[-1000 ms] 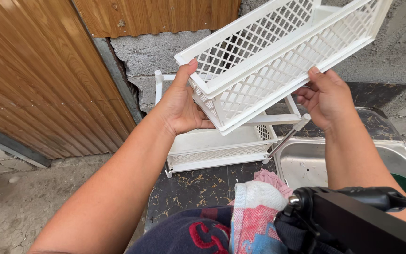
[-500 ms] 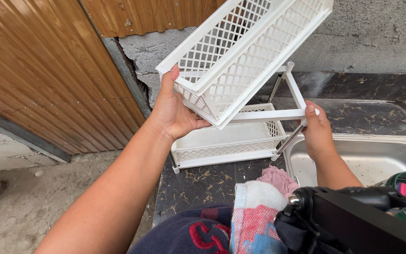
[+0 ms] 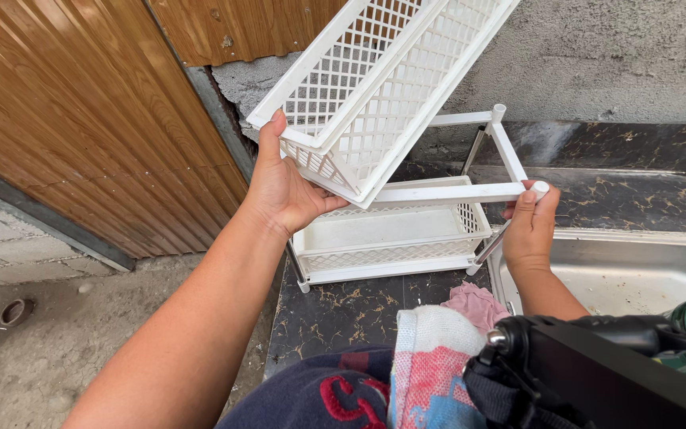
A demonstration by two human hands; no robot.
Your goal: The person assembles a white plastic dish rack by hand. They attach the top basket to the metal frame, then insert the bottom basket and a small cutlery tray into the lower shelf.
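The white lattice basket (image 3: 375,87) tilts high above the rack frame (image 3: 470,191); the left hand (image 3: 283,191) clamps its lower corner, thumb over the rim, so squaring that corner over the posts looks wise. The right hand (image 3: 529,226), off the basket since a second ago, now pinches the frame's near post.

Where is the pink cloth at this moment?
In the head view, the pink cloth lies low and right of centre on the dark marble counter, just below the right hand and beside the steel sink.
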